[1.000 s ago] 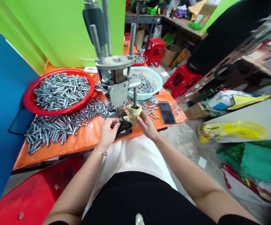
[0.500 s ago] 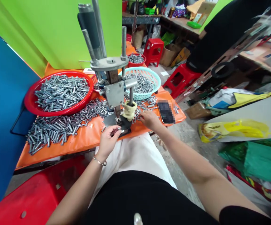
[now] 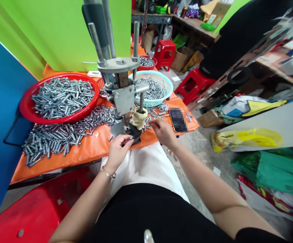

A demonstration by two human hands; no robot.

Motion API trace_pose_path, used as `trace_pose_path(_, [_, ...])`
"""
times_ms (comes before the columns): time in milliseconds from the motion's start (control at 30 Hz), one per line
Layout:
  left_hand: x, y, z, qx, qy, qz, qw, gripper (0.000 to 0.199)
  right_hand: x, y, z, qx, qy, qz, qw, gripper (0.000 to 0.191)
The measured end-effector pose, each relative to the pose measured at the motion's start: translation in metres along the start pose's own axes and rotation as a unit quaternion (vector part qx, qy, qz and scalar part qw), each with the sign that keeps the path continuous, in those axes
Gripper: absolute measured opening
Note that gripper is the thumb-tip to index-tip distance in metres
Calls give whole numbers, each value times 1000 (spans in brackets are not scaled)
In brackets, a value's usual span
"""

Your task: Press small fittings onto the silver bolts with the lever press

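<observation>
A hand press (image 3: 123, 98) with a metal head and threaded rods stands at the table's front edge. My left hand (image 3: 118, 151) is at its dark base plate (image 3: 118, 129), thumb and forefinger pinched together just in front of the ram; anything between them is too small to make out. To the right of the press, my right hand (image 3: 163, 132) is closed with its fingertips together, close to loose metal sleeve bolts (image 3: 146, 124) on the table. What it pinches, if anything, is hidden. The press lever (image 3: 141, 101) ends in a cream cloth wrapping (image 3: 139, 118) between my hands.
A red basin (image 3: 25, 107) heaped with bolts stands left, above a loose pile (image 3: 57, 141). Behind the press are a light-blue basket (image 3: 170, 84) and a smaller red bowl (image 3: 155, 64) of bolts. A phone (image 3: 177, 119) lies right. A person in black sits on a red stool (image 3: 195, 84).
The view has shifted slightly. My right hand has turned a little, its fingers more curled, beside the loose bolts. My left hand stays pinched at the press base.
</observation>
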State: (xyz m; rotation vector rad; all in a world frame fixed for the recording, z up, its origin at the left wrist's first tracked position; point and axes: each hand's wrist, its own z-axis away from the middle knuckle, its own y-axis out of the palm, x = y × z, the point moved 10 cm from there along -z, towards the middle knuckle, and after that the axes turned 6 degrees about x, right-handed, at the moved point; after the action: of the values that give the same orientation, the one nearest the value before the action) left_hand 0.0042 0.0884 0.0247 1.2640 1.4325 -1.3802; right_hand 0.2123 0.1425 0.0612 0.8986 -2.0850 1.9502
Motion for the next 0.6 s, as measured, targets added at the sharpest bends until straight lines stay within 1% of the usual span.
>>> trace_pose_path(67, [-6, 6, -2, 13, 15, -4, 1000, 14, 38, -8, 10, 10, -75, -90, 993, 24])
trace_pose_path(133, [-13, 10, -4, 18, 30, -7, 999, 12, 72, -16, 16, 22, -146, -148, 978, 23])
trace_pose_path(167, [-16, 11, -4, 15, 38, -8, 999, 11, 86, -18, 18, 30, -171, -152, 973, 24])
trace_pose_path(233, [-22, 10, -4, 9, 51, -12, 999, 9, 104, -17, 18, 49, -207, -137, 967, 25])
trace_pose_path(300, [-26, 8, -4, 6, 60, -20, 998, 8, 112, -14, 17, 63, -228, -106, 966, 25])
trace_pose_path(400, [-29, 4, -4, 1, 69, -30, 997, 7, 117, -11, 15, 72, -246, -64, 964, 23])
trace_pose_path(600, [-31, 2, -5, 0, 89, -30, 996, 5, 123, -13, 14, 54, -264, -31, 962, 24])
